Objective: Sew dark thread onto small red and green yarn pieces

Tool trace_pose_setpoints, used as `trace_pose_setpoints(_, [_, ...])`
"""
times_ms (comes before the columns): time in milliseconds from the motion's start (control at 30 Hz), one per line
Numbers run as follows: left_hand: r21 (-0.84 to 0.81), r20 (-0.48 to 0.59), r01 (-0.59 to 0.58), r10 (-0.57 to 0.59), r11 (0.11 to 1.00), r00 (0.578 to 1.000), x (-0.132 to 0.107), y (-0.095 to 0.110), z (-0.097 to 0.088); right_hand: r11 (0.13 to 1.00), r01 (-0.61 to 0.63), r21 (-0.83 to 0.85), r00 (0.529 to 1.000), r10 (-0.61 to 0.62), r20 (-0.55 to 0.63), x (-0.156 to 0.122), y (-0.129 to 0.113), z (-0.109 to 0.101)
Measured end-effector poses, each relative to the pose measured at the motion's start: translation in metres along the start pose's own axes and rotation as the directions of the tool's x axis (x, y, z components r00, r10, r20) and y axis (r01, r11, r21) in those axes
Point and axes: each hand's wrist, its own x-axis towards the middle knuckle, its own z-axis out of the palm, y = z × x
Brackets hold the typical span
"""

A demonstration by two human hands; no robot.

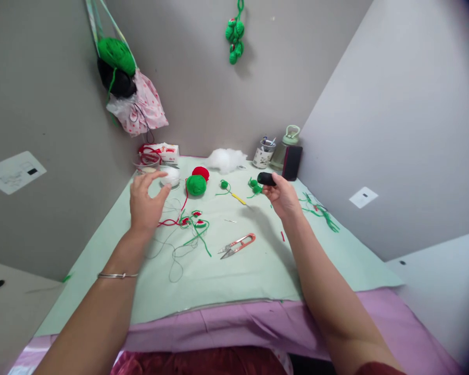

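Observation:
My left hand (146, 200) is raised over the left side of the table, thumb and fingers apart with nothing gripped. It is nearest to a white yarn ball (170, 177), and I cannot tell whether it touches it. On the right, my right hand (281, 197) holds up a small, smooth black oblong object (266, 179). Below and between the hands lie orange-handled thread snips (240, 244), a yellow-handled crochet hook (238, 198) and a needle (230, 221). Small red, white and green crocheted pieces (200, 224) with loose tails rest beside my left hand.
Green (196, 185) and red (200, 173) yarn balls sit mid-table. Behind are white stuffing (227, 160), a pen cup (263, 154), a bottle (290, 140) and a dark phone-like slab (292, 163). Green yarn scraps (324, 214) lie right. A bag (146, 104) hangs on the left wall.

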Motion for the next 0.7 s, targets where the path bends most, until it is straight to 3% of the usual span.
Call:
trace_pose_setpoints(67, [0.125,-0.029,-0.078,0.082,0.989,0.996,-0.003,0.002,0.003,0.999,0.012,-0.053,0.998,-0.009,0.065,-0.008,0.001,0.008])
trace_pose_setpoints(100, [0.114,-0.016,-0.082,0.084,0.99,0.996,-0.006,0.004,0.006,0.996,0.021,-0.083,0.995,-0.013,0.102,-0.013,0.003,0.013])
trace_pose_setpoints(167, [-0.023,0.081,-0.033,0.035,0.999,0.996,-0.013,0.008,0.015,0.986,0.045,-0.161,0.983,-0.015,0.185,-0.025,0.007,0.024])
trace_pose_setpoints(233, [-0.215,0.267,0.074,-0.014,0.974,0.964,-0.022,0.012,0.026,0.965,0.09,-0.247,0.962,-0.02,0.271,-0.038,0.011,0.035])
trace_pose_setpoints(367, [-0.383,0.606,0.348,-0.052,0.856,0.794,-0.044,0.021,0.044,0.926,0.185,-0.33,0.903,-0.027,0.43,-0.06,0.017,0.052])
trace_pose_setpoints(433, [-0.363,0.739,0.477,-0.065,0.8,0.671,-0.052,0.023,0.048,0.928,0.181,-0.324,0.889,-0.014,0.458,-0.065,0.017,0.056])
trace_pose_setpoints(500, [-0.313,0.806,0.536,-0.079,0.784,0.586,-0.056,0.023,0.049,0.954,0.127,-0.271,0.899,0.004,0.437,-0.064,0.017,0.056])
trace_pose_setpoints(567, [-0.292,0.807,0.539,-0.099,0.79,0.582,-0.056,0.022,0.047,0.985,0.032,-0.17,0.925,0.035,0.378,-0.058,0.015,0.053])
trace_pose_setpoints(700, [-0.321,0.768,0.539,-0.119,0.779,0.629,-0.05,0.023,0.042,0.983,-0.17,0.062,0.971,0.157,0.18,-0.036,0.011,0.038])
